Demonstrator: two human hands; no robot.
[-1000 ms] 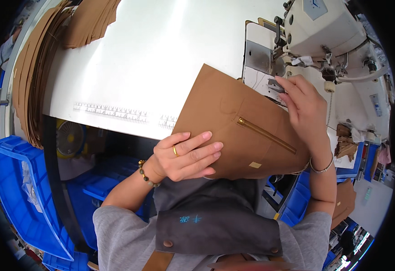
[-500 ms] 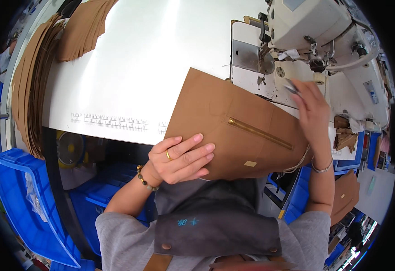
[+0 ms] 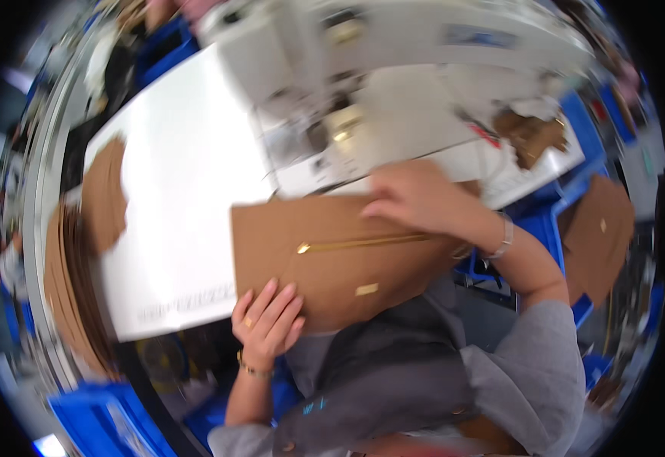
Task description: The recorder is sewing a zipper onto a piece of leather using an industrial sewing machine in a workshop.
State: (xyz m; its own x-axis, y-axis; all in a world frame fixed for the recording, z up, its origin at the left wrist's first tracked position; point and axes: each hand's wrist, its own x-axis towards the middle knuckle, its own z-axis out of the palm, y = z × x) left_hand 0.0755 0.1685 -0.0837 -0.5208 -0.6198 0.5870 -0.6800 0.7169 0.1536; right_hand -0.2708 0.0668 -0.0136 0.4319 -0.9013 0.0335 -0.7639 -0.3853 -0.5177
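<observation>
A brown fabric piece with a gold zipper and a small pale label lies partly over the front edge of the white table. My left hand grips its near left corner, fingers on top and the thumb out of sight. Above the far right part of the piece, my right hand is curled and blurred; whatever its fingers hold is hidden. Just beyond the piece stands the white sewing machine, its needle area blurred.
Stacks of brown pieces stand at the left. Brown scraps and a red-handled tool lie on the right of the table. Blue bins are at the lower left and right. Another brown piece hangs at the far right.
The view has swung to the right. My right hand has come back from beside the machine, over the brown piece; the small metal tool it held no longer shows. My left hand stays at the near left corner.
</observation>
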